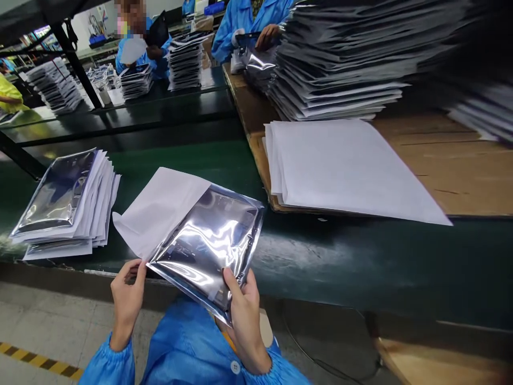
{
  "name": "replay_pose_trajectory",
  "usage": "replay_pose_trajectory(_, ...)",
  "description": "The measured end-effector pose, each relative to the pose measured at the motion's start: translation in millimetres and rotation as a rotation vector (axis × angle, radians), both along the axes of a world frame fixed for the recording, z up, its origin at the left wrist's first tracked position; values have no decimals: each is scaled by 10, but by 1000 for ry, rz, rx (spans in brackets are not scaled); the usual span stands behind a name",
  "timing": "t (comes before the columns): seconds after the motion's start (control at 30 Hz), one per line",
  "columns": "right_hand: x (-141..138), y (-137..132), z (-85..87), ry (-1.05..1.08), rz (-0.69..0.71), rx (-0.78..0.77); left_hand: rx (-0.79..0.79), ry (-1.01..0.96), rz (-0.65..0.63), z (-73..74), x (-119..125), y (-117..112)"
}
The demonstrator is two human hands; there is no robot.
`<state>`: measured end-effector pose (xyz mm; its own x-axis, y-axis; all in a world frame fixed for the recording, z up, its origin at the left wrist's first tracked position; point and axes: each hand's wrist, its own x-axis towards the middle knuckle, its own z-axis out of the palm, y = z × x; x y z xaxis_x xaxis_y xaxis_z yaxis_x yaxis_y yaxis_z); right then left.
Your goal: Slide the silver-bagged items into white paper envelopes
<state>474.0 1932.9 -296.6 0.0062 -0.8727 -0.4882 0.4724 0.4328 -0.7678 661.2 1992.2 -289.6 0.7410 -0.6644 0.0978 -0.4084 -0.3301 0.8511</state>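
My right hand (244,313) grips the near right edge of a shiny silver antistatic bag (204,240), thumb on top. A dark flat item shows through the bag, its kind unclear. Against the bag's far left side lies a sheet of white paper (160,208), its left corner curling up. My left hand (129,294) pinches at the near corner where paper and bag meet; the paper's edge appears to be between thumb and finger. To the left stands a stack of similar bags layered with white sheets (102,214), a silver bag (56,187) on top.
On brown cardboard (449,160) at right lie white sheets (340,160), a corner overhanging the green bench (340,256). Behind rises a tall stack of dark bags (340,59). Across the bench, co-workers in blue (256,18) handle bags beside more stacks (186,61). A black post (76,59) stands left.
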Motion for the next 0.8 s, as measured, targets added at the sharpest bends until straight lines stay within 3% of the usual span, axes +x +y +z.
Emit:
replay_pose_trajectory(0.17,-3,-44,17,30,31,10,-76,94,15,41,-87,-29)
replay_pose_trajectory(0.27,-4,-40,37,3,33,15,-98,-78,-14,34,-117,5)
replay_pose_trajectory(0.4,30,-21,25,32,29,26,-140,-405,-186,15,-178,71)
replay_pose_trajectory(0.5,105,1,-8,81,-6,-11,-152,-398,-245,-28,-252,84)
replay_pose_trajectory(0.57,149,50,-34,124,-1,-25,-188,-174,-131,-55,-297,63)
replay_pose_trajectory(0.7,107,308,-106,243,62,17,-499,610,252,24,-352,-21)
replay_pose_trajectory(0.8,-22,532,-181,492,208,-11,-586,1088,217,161,-398,-61)
